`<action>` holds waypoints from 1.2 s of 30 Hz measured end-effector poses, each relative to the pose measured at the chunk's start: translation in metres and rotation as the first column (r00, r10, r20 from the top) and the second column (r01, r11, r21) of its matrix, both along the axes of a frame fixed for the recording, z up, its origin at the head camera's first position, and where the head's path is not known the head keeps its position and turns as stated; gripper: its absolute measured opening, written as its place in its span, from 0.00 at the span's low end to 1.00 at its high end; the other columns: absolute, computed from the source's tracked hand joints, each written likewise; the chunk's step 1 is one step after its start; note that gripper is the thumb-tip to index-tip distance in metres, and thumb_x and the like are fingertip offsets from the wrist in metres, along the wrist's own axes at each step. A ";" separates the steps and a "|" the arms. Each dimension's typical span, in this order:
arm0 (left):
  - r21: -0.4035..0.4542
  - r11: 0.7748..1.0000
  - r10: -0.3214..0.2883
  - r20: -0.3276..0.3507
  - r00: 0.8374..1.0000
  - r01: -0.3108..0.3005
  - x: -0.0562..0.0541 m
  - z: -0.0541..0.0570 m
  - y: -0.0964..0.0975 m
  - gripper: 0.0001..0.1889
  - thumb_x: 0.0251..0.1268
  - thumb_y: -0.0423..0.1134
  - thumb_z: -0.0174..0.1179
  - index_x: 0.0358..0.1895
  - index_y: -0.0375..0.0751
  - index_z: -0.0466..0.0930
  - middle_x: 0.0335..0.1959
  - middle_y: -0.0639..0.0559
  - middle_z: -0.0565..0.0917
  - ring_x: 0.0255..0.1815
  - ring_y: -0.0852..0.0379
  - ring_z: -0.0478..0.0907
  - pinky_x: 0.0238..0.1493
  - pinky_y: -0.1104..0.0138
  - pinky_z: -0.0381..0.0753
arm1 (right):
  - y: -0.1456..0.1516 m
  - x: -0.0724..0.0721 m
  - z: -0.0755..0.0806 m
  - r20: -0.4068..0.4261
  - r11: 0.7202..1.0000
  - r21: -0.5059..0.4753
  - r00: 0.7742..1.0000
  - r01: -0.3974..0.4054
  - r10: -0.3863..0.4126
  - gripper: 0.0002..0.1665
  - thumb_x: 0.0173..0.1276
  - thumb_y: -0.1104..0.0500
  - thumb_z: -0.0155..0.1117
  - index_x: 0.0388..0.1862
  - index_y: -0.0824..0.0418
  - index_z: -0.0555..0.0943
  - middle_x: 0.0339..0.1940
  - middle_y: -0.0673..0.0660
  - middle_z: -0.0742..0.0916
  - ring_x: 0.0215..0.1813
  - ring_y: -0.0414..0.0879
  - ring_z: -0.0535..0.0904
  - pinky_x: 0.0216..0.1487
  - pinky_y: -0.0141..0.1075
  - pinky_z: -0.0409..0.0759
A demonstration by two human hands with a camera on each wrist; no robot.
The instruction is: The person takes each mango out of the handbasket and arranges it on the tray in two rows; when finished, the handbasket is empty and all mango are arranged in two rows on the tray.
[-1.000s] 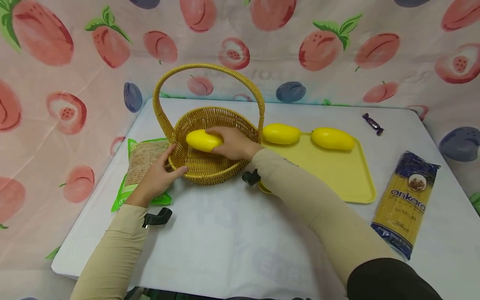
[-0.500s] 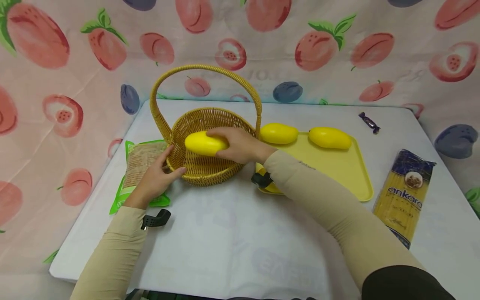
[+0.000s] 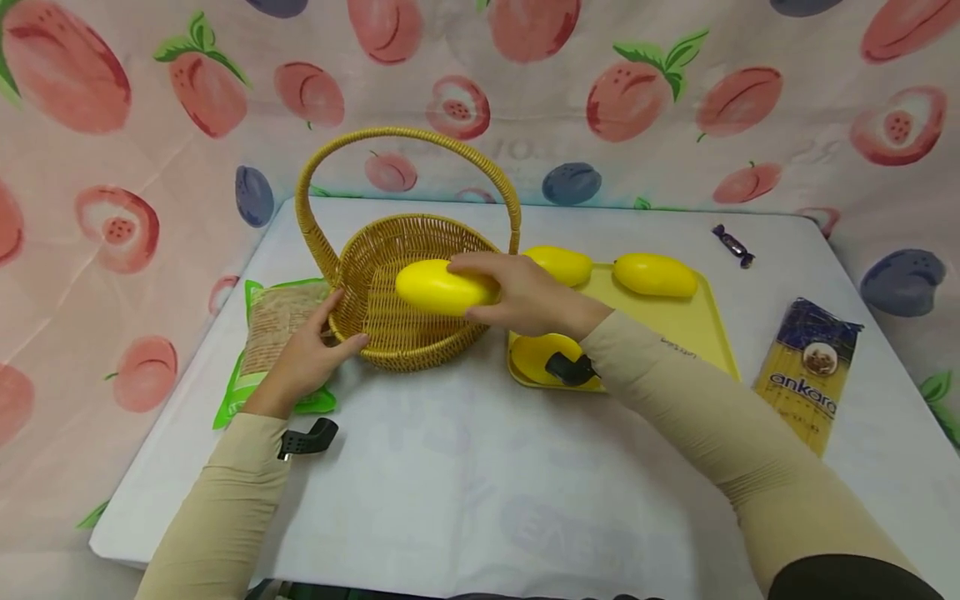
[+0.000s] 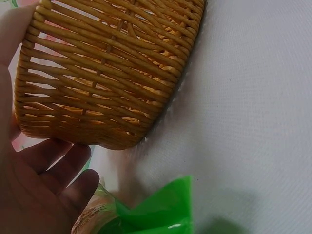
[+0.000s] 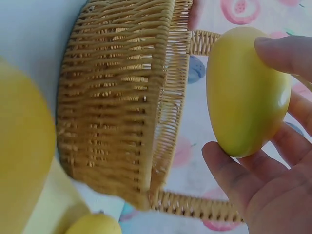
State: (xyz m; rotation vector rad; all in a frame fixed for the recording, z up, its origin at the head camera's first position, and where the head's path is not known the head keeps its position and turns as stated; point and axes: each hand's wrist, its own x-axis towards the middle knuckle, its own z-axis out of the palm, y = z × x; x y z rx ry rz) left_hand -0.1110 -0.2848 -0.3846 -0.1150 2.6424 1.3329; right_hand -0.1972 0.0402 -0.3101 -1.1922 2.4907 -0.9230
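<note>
My right hand (image 3: 528, 292) holds a yellow mango (image 3: 438, 287) between thumb and fingers, over the right part of the wicker basket (image 3: 420, 358). In the right wrist view the mango (image 5: 246, 92) is raised above the basket's rim (image 5: 156, 97), apart from it. My left hand (image 3: 307, 362) grips the left front edge of the basket, which stands upright with its handle up. In the left wrist view, fingers (image 4: 68, 163) lie against the basket's outer wall (image 4: 107, 73). The part of the basket behind the right hand is hidden.
Right of the basket, a yellow tray (image 3: 652, 325) bears mangoes, one (image 3: 656, 275) at its back right. A green-edged bag (image 3: 273, 333) lies by the left hand. A pasta packet (image 3: 810, 367) and a wrapped candy (image 3: 733, 246) lie at the right.
The right hand has moved right with the mango, from inside the basket toward its right rim. The left hand keeps its place on the basket.
</note>
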 end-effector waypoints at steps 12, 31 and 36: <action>-0.008 1.000 -0.007 -0.001 1.000 0.007 -0.001 0.005 0.001 0.48 0.70 0.56 0.62 0.83 0.58 0.37 0.80 0.36 0.50 0.75 0.33 0.54 0.71 0.39 0.54 | 0.061 0.007 0.008 -0.071 0.998 -0.058 0.997 0.037 -0.041 0.34 0.67 0.57 0.71 0.71 0.58 0.73 0.71 0.56 0.76 0.62 0.51 0.75 0.61 0.47 0.75; 0.014 1.000 -0.004 0.003 1.000 0.004 -0.001 0.001 0.001 0.49 0.69 0.55 0.63 0.83 0.59 0.37 0.80 0.36 0.49 0.76 0.33 0.54 0.71 0.39 0.53 | 0.158 0.025 -0.002 -0.059 0.971 0.009 0.969 0.239 -0.238 0.34 0.65 0.64 0.72 0.70 0.61 0.73 0.71 0.62 0.74 0.63 0.58 0.74 0.60 0.58 0.74; 0.006 1.000 0.002 0.000 1.000 -0.002 0.000 -0.001 0.000 0.49 0.69 0.55 0.63 0.83 0.60 0.38 0.80 0.38 0.48 0.76 0.33 0.53 0.71 0.39 0.53 | 0.183 0.030 -0.012 -0.031 0.963 0.044 0.964 0.265 -0.264 0.35 0.67 0.61 0.71 0.71 0.62 0.72 0.68 0.65 0.76 0.59 0.60 0.75 0.58 0.60 0.75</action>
